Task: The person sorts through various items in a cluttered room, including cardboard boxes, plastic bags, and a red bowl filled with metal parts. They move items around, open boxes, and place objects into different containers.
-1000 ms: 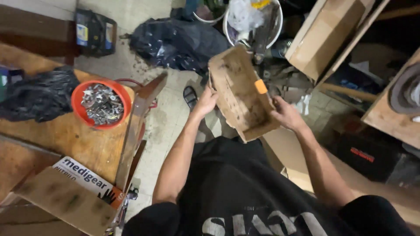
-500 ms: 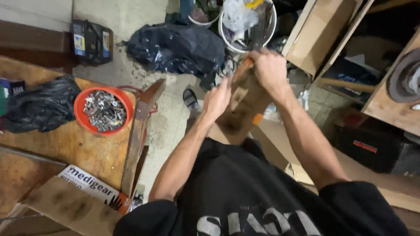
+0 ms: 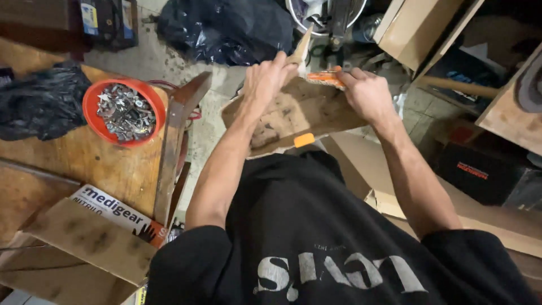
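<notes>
Cardboard (image 3: 293, 116) — a flat, stained brown piece — is lying across the person's lap, in front of the black shirt (image 3: 316, 226). Left hand (image 3: 265, 79) is gripping its top edge, fingers curled tight over the flap. Right hand (image 3: 367, 93) is squeezing an orange-handled tool (image 3: 324, 78) — fingers wrapped around it — and pressing it against the top of the cardboard. A small orange tag (image 3: 304, 139) is sticking on the near edge. Off to the left, a red bowl (image 3: 90, 110) full of metal bits (image 3: 125, 113) is sitting on a wooden table (image 3: 107, 169), next to a black bag (image 3: 39, 101).
</notes>
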